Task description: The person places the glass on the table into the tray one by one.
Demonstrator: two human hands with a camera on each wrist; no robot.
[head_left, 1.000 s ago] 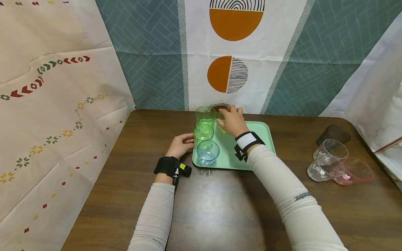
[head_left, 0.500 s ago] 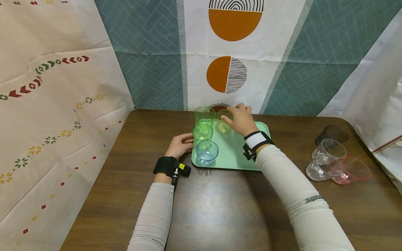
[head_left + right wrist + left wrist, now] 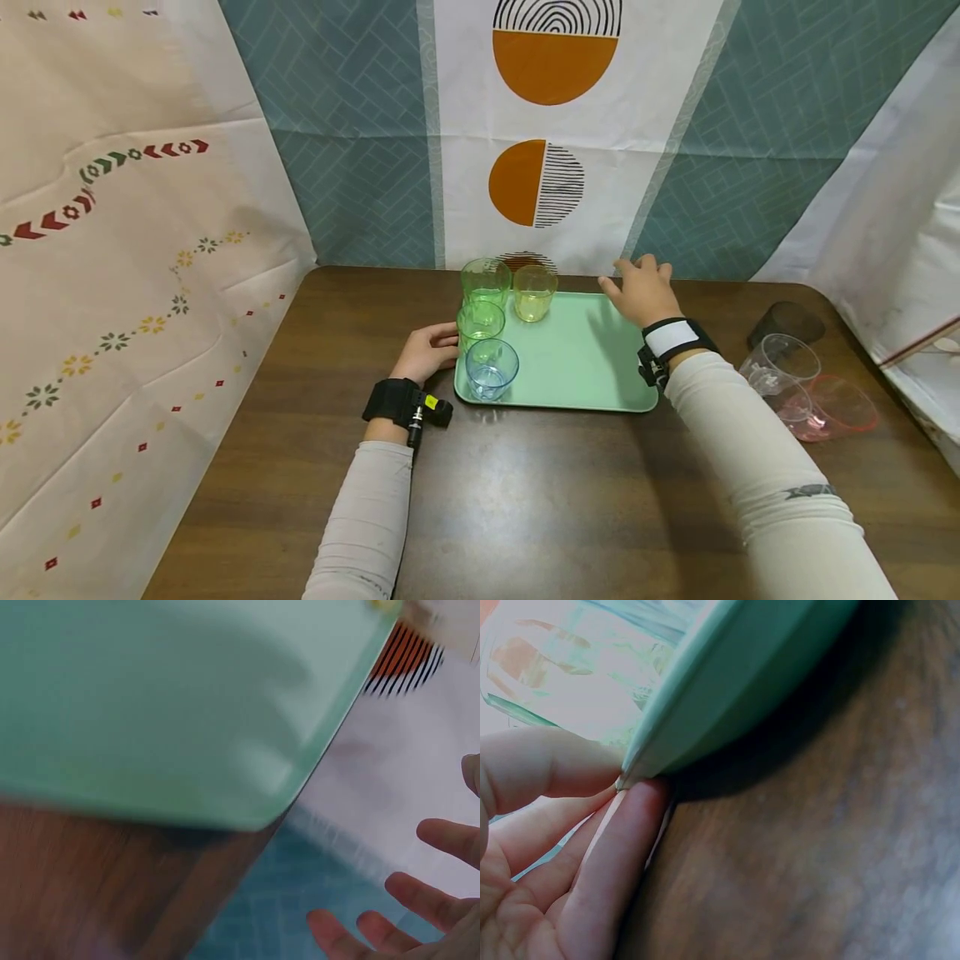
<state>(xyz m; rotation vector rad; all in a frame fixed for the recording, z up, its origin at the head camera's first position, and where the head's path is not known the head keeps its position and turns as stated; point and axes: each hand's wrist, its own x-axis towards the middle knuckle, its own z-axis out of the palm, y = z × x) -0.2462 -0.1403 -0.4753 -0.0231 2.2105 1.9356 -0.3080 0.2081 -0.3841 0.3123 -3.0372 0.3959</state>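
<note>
A light green tray (image 3: 577,358) lies on the table. At its left rim, my left hand (image 3: 426,357) pinches the edge between thumb (image 3: 551,761) and fingers, as the left wrist view shows. Along that side stand two green glasses (image 3: 486,282) and, nearer me, a blue glass (image 3: 491,371). A yellow glass (image 3: 533,296) is upright at the back of the tray, right of the far green one. Above the tray's far right corner hovers my right hand (image 3: 645,292), fingers spread and holding nothing.
On the table's right side are a dark glass (image 3: 787,323), clear glasses (image 3: 787,358) and a red-rimmed glass (image 3: 843,408), grouped together and partly behind my right sleeve. A patterned cloth (image 3: 525,117) hangs at the table's back edge.
My right hand has let go of the yellow glass and moved right, away from it, over the tray. The left hand stays at the tray's left rim.
</note>
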